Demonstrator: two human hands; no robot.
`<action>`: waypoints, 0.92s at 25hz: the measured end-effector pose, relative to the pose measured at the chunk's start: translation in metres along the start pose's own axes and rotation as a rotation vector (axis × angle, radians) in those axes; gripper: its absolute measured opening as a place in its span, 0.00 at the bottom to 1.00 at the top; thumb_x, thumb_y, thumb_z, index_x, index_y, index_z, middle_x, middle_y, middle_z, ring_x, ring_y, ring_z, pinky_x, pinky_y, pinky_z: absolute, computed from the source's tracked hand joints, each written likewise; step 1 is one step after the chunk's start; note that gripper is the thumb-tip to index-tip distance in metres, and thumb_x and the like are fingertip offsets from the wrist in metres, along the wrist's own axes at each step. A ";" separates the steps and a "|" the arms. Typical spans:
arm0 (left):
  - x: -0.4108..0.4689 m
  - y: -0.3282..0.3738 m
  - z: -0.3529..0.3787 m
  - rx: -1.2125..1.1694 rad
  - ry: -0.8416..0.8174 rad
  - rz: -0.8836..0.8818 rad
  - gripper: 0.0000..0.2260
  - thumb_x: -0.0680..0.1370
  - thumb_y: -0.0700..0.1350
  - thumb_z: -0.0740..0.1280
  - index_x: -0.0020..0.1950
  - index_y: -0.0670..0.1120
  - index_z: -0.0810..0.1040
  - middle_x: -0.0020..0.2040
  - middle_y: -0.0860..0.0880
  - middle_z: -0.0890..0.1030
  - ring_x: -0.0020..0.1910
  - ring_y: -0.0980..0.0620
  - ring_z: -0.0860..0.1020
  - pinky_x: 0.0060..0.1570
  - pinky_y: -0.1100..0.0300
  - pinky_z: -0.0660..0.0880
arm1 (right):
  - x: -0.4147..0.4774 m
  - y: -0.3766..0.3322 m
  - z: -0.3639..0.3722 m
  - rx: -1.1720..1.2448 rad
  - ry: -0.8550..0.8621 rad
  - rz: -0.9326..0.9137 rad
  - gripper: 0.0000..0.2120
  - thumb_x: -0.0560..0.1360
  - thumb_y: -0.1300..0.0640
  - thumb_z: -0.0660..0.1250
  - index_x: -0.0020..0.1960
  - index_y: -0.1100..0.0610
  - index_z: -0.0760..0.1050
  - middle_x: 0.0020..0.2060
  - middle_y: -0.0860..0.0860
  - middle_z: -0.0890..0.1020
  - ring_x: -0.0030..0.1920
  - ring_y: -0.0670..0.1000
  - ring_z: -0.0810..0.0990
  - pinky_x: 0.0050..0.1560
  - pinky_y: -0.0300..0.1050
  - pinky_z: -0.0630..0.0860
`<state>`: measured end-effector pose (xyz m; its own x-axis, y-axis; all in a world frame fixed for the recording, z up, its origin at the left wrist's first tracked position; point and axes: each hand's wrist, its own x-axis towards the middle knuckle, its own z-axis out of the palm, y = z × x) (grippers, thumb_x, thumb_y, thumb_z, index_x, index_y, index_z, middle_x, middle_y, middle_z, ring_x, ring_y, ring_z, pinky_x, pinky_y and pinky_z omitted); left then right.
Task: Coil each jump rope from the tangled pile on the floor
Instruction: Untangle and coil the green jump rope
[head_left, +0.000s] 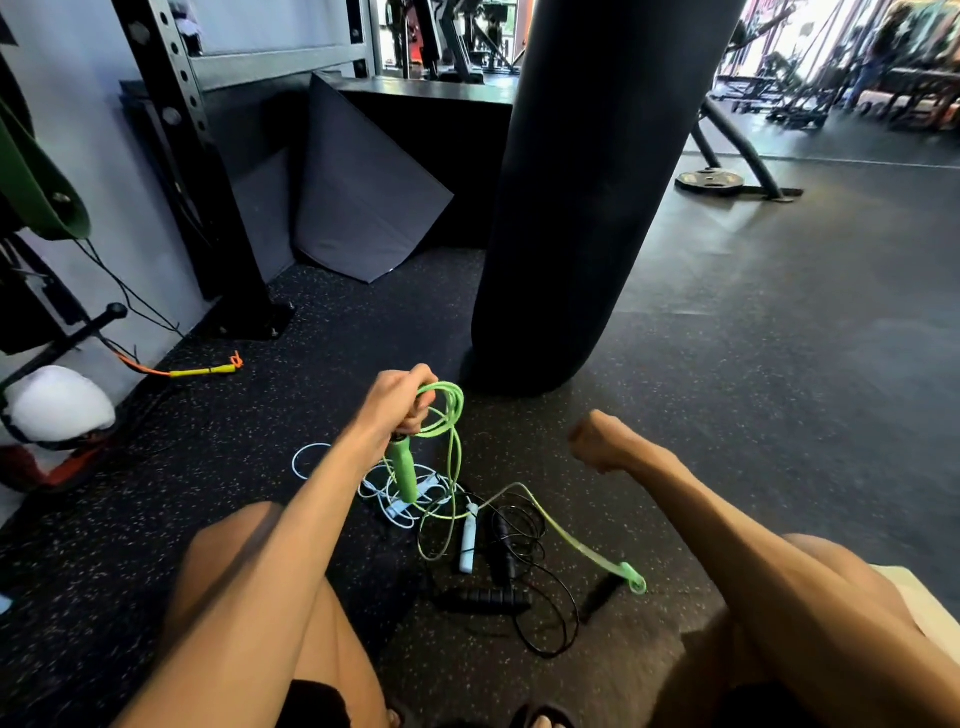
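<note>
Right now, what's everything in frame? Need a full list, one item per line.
green jump rope: 1, green, coils and one handle held up over the pile, other handle on the floor at right
white jump rope: 1, white and pale blue, in the floor pile
black jump rope: 1, black, in the floor pile, near the knees
yellow rope: 1, yellow and orange, floor by the left wall
punching bag: 1, black, behind the pile
weight plate: 1, dark, floor at far right
mat: 1, grey, leaning in the back corner
rack upright: 1, black, left wall
left hand: 1, grips the green coils
right hand: 1, fingers curled, no rope seen in it
</note>
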<state>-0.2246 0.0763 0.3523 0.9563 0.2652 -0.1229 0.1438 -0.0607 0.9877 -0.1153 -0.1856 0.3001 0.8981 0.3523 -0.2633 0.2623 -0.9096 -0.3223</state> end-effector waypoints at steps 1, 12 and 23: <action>-0.002 0.002 0.001 -0.051 -0.076 -0.004 0.18 0.78 0.41 0.59 0.28 0.46 0.63 0.21 0.52 0.59 0.21 0.54 0.55 0.31 0.53 0.49 | -0.002 -0.011 0.000 0.044 0.036 -0.119 0.12 0.77 0.63 0.64 0.59 0.60 0.78 0.52 0.58 0.83 0.50 0.55 0.83 0.53 0.51 0.81; 0.001 0.005 -0.010 -0.391 -0.271 -0.027 0.19 0.78 0.43 0.57 0.26 0.46 0.62 0.21 0.53 0.56 0.20 0.56 0.53 0.26 0.57 0.49 | -0.014 -0.081 0.033 0.621 -0.096 -0.428 0.08 0.80 0.58 0.65 0.46 0.61 0.79 0.37 0.54 0.84 0.36 0.49 0.83 0.40 0.46 0.80; 0.020 -0.020 -0.027 -0.370 0.301 -0.102 0.15 0.81 0.43 0.59 0.34 0.44 0.67 0.19 0.55 0.58 0.16 0.58 0.55 0.18 0.68 0.51 | -0.006 -0.031 -0.010 0.115 0.344 -0.264 0.08 0.79 0.56 0.64 0.43 0.53 0.79 0.36 0.50 0.81 0.37 0.53 0.81 0.40 0.51 0.79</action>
<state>-0.2156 0.1089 0.3323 0.8178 0.5222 -0.2419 0.0809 0.3119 0.9467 -0.1250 -0.1613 0.3204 0.8761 0.4574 0.1526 0.4744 -0.7613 -0.4420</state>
